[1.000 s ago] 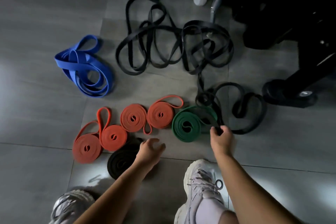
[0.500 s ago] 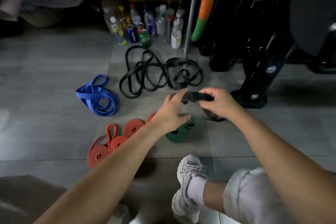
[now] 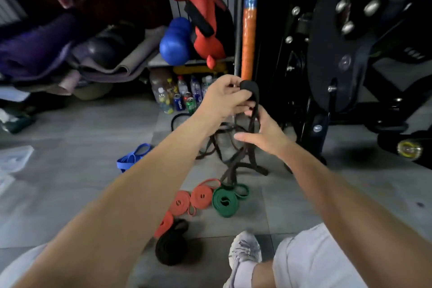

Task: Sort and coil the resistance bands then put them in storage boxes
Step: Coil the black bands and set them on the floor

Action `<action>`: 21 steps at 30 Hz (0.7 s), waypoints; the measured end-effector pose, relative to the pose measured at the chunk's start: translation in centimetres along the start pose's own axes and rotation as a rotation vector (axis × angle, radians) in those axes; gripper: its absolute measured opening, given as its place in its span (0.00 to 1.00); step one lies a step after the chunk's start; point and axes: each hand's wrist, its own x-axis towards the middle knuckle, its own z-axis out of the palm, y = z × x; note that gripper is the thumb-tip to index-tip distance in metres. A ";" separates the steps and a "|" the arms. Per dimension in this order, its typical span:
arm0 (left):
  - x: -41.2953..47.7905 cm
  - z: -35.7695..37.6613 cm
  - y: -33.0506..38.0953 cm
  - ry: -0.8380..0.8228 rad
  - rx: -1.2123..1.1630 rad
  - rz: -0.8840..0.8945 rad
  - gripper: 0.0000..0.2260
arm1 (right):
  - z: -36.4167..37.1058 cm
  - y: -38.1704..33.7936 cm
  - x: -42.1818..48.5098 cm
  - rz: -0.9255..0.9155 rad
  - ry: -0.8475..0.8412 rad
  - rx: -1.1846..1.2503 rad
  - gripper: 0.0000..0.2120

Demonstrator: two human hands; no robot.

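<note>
Head view: black gym machine [image 3: 350, 54] fills the right side and stands on a grey tiled floor [image 3: 70, 135]. A long loose black band [image 3: 249, 87] is held up in front of the machine; its strands hang down and trail onto the floor just behind the coils. Left hand [image 3: 224, 97] is highest and pinches the bunched top end of the band between curled fingers and thumb. Right hand [image 3: 265, 132] is just below it, thumb spread wide, fingers reaching up along the hanging strands; motion blur, so cannot tell whether they close on the band. On the floor near the person: black coil [image 3: 170, 249], green coil [image 3: 225, 202], and orange coils [image 3: 202, 195] in a row beside the green one. Blue band [image 3: 133, 159] lies apart to the left, uncoiled.
</note>
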 end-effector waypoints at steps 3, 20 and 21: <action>-0.6 -0.8 2.4 0.105 -0.258 0.020 0.07 | 0.2 0.3 0.2 0.070 0.135 -0.084 0.10; -4.8 -9.3 5.7 0.224 -0.391 0.113 0.05 | -3.8 -17.7 -0.1 -0.304 0.221 0.569 0.05; -5.2 -9.7 5.8 0.226 -0.383 0.104 0.05 | -3.3 -18.0 -0.5 -0.296 0.188 0.548 0.05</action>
